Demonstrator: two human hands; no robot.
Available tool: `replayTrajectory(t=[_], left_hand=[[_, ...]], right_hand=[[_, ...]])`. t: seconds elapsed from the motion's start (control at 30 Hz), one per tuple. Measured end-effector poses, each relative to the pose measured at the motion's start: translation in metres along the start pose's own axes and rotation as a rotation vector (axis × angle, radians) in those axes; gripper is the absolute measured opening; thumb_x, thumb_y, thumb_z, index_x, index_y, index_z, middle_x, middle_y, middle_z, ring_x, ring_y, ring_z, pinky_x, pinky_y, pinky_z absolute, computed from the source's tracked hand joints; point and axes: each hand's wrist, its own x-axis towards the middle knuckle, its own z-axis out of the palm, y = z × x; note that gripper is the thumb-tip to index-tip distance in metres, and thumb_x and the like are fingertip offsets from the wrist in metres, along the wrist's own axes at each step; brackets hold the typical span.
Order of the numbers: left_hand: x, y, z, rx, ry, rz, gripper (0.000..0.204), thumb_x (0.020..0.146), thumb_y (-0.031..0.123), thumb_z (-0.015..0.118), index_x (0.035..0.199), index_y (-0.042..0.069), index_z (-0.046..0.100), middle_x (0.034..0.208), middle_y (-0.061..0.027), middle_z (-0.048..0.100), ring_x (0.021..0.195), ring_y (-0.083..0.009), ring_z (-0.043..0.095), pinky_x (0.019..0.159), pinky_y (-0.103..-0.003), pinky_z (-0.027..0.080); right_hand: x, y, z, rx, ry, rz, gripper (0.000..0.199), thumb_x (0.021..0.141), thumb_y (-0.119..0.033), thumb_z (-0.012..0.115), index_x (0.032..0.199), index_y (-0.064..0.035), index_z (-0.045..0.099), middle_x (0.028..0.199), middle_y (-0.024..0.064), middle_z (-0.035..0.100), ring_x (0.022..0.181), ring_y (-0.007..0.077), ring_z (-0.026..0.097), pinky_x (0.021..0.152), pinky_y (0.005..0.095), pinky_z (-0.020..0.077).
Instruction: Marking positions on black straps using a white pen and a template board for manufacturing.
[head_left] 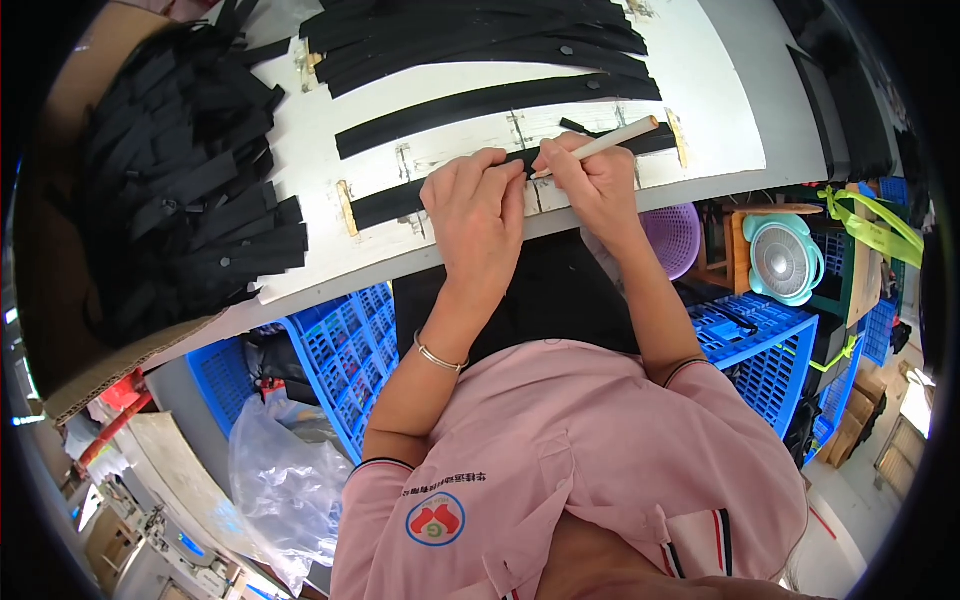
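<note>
Hands met over a long black strip [400,200] that lay flat along the near edge of the white worktop [720,110]. Our left hand [478,205] pressed down on the strip with fingers curled and close together, fingertips at its upper edge, a thin metal bangle [440,357] round the wrist. Our right hand [590,180] sat just beside it at three o'clock, fingers closed around a pale wooden stick [600,147]; the stick's lower tip touched the strip right by the left fingertips, and its free end slanted up toward two o'clock. The strip ran from about nine o'clock of the hands, past a tan tape tab [346,207] stuck to the worktop, under both hands and on toward three o'clock.

Beyond the hands, at twelve o'clock, more black strips [480,45] lay side by side across the worktop, roughly parallel to the one we held. Well apart at nine to ten o'clock, a loose heap of black strips [190,180] filled an open cardboard box [60,330]. Below the worktop's edge we saw blue plastic crates [350,350] at seven o'clock and again at four o'clock, a purple basket [672,238] at three o'clock, a small pale green fan [783,260] just beyond it, and a clear plastic bag [285,480] lower down at seven o'clock.
</note>
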Motion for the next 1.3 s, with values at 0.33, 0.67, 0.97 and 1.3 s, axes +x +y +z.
replayTrajectory(t=[0.33,0.67,0.97,1.3], left_hand=[[0.001,0.002,-0.001,0.020,-0.023,0.025,0.013,0.084,0.008,0.078,0.096,0.007,0.075,0.108,-0.0031,0.071,0.104,-0.0241,0.062,0.094,-0.038,0.040],[0.000,0.003,-0.001,0.040,-0.042,0.013,0.012,0.086,0.008,0.077,0.097,0.009,0.075,0.109,-0.0032,0.071,0.105,-0.0244,0.061,0.097,-0.038,0.039],[0.010,0.032,0.017,0.020,-0.115,0.013,0.016,0.088,0.009,0.075,0.104,0.009,0.076,0.113,-0.0055,0.071,0.108,-0.0244,0.062,0.099,-0.037,0.042],[0.030,0.056,0.073,-0.091,-0.182,0.153,0.012,0.088,0.006,0.073,0.099,0.004,0.073,0.110,-0.0057,0.067,0.107,-0.0278,0.059,0.097,-0.041,0.041]], right_hand=[[-0.005,-0.002,-0.010,0.054,-0.014,-0.004,0.026,0.099,-0.018,0.064,0.083,0.0013,0.073,0.067,0.0075,0.068,0.056,0.0101,0.058,0.052,0.0261,0.0432],[-0.030,0.019,-0.076,-0.771,0.290,-0.363,0.032,0.090,-0.014,0.076,0.121,-0.0100,0.072,0.116,0.0072,0.075,0.109,0.0214,0.071,0.096,0.0390,0.0498],[-0.050,0.036,-0.063,-0.878,0.314,-0.314,0.054,0.083,-0.006,0.079,0.134,-0.0121,0.064,0.129,0.0074,0.071,0.131,0.0223,0.062,0.111,0.0443,0.0412],[-0.046,0.033,-0.073,-0.779,0.311,-0.342,0.048,0.087,-0.015,0.077,0.133,-0.0110,0.064,0.123,0.0062,0.072,0.123,0.0211,0.066,0.105,0.0427,0.0453]])
